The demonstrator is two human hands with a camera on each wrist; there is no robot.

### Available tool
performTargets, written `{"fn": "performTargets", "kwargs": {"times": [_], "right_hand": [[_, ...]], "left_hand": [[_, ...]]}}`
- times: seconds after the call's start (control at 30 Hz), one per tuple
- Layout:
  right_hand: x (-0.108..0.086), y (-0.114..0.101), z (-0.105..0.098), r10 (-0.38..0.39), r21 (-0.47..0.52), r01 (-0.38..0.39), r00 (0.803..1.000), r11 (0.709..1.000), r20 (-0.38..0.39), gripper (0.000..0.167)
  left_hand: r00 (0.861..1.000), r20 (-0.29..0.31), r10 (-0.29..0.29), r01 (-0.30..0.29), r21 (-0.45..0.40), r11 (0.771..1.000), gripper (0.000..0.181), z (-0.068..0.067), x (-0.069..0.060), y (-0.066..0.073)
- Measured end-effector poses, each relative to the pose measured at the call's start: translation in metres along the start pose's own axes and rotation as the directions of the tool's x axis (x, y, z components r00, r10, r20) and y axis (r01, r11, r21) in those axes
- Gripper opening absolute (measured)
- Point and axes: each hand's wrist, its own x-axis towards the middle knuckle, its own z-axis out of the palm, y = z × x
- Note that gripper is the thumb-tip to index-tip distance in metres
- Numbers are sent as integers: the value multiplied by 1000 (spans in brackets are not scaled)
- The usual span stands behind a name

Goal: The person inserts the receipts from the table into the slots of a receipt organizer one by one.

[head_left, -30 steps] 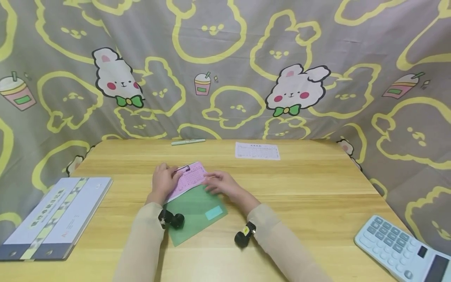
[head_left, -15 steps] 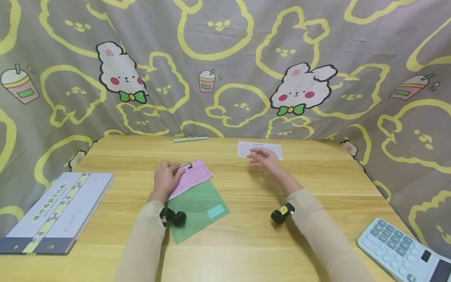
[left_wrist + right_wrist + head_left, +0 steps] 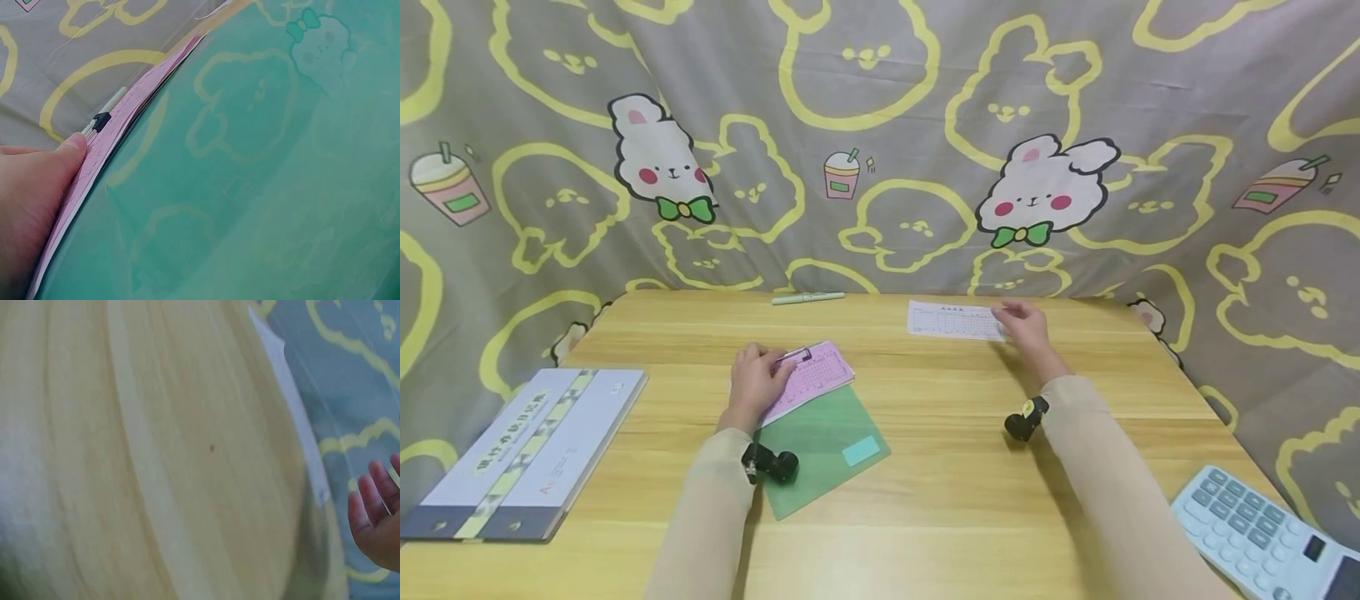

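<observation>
In the head view, my left hand grips the left part of a stack of pink printed slips. Its thumb lies by a black binder clip on the stack, as the left wrist view shows; the fingers are partly hidden. Under the slips lies a shiny green folder with a light blue label. My right hand is at the right end of a white printed slip near the table's back. Its fingers are loosely extended; whether they touch the paper I cannot tell.
A light green pen lies along the back edge of the wooden table. On the left is a banded grey-blue account book; at front right, a light blue calculator. A patterned curtain hangs behind.
My right hand has left the pink slips and travelled right and away from me, over the white slip to its right end. The left hand has stayed on the pink stack.
</observation>
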Motion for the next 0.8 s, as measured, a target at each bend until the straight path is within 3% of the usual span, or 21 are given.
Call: {"fn": "performTargets", "kwargs": {"times": [0.3,0.5,0.6,0.8], "right_hand": [[4,19,-5,76,-78,-83,993,994,-93,55],[3,26,0,71,-225,-83,996,971,-61,59],[1,28,1,25,-374,-45,998,926,-59,57],[1,33,4,-85,-608,46,996,793,-35,52]], "left_hand": [[1000,5,-7,6,9,1000,38,1,2,1],[1000,-20,5,-5,8,1000,37,1,2,0],[1000,-15,4,-4,11,1000,37,1,0,0],[1000,-21,2,-2,24,1000,37,1,0,1]]}}
